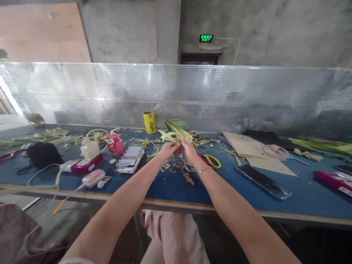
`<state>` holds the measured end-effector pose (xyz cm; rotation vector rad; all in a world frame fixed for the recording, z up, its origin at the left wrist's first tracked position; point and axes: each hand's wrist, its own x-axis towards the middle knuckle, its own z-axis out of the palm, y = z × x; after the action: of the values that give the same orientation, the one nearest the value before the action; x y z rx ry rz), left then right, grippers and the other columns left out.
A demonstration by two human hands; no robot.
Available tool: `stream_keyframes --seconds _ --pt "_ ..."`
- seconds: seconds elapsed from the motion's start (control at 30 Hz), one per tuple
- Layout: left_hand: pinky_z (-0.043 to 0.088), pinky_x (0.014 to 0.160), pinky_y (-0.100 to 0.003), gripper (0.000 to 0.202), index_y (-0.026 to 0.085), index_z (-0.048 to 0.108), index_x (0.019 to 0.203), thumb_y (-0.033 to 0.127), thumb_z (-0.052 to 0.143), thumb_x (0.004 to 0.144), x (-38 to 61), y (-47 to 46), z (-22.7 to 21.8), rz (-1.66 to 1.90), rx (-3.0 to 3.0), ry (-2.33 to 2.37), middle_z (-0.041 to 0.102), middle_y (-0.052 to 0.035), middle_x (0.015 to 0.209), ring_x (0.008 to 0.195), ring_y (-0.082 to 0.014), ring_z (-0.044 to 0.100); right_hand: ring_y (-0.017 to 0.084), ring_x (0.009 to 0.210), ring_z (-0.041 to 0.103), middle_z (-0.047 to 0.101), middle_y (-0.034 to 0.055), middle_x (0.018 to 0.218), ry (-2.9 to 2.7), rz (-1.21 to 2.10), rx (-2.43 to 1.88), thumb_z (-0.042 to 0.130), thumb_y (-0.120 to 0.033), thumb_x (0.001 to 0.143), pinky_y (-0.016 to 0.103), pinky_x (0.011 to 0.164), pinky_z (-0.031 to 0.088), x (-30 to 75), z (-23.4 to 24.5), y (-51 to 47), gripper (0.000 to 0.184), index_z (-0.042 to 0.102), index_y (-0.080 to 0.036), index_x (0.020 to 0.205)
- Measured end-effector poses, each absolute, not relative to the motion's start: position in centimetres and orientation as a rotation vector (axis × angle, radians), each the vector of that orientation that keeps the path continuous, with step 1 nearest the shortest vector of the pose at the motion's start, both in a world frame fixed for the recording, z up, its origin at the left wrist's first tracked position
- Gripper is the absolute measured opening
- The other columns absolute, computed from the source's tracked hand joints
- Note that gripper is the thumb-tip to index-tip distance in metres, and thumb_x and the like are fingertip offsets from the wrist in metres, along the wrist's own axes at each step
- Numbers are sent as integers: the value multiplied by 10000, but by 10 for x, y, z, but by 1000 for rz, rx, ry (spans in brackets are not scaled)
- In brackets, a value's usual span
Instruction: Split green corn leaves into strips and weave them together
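Both hands meet over the middle of the table around a pale green leafy plant stalk (178,130). My left hand (168,151) is closed, its fingertips pinching at the stalk's near end. My right hand (189,149) is wrapped round the same end from the other side, a thin bracelet on its wrist. Long green leaves point away from me; the pinched spot is hidden by the fingers. Below the hands lie brown, dried root-like scraps (188,178) and small trimmings. Scissors with yellow handles (212,161) rest just right of my right wrist.
A yellow cup-like container (149,122) stands at the back. To the left are a red box (114,144), a white phone-like device (131,159), a pink device (93,178) and cables. On the right lie cardboard (247,146) and a black phone (263,181). A perforated metal screen (165,84) closes off the back.
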<state>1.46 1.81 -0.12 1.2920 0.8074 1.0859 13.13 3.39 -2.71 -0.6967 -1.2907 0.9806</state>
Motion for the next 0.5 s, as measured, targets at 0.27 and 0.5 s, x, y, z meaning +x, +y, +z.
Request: stream_keyframes --seconds 0.27,0.5 --pt "463 611 -241 185 112 598 681 251 720 688 -3 23 0 1128 1487 927 669 -38 652 567 -100 592 209 1208 490 494 15 1371 -1289 1082 -670 501 -397 804 375 939 473 135 -23 23 456 556 -274 1239" --pt "460 636 -270 192 121 596 750 249 722 681 1 23 -4 1195 1470 911 680 -41 701 623 -126 613 185 1138 549 509 34 1350 -1304 1050 -754 426 -401 857 344 849 529 136 -17 21 497 421 -278 1338"
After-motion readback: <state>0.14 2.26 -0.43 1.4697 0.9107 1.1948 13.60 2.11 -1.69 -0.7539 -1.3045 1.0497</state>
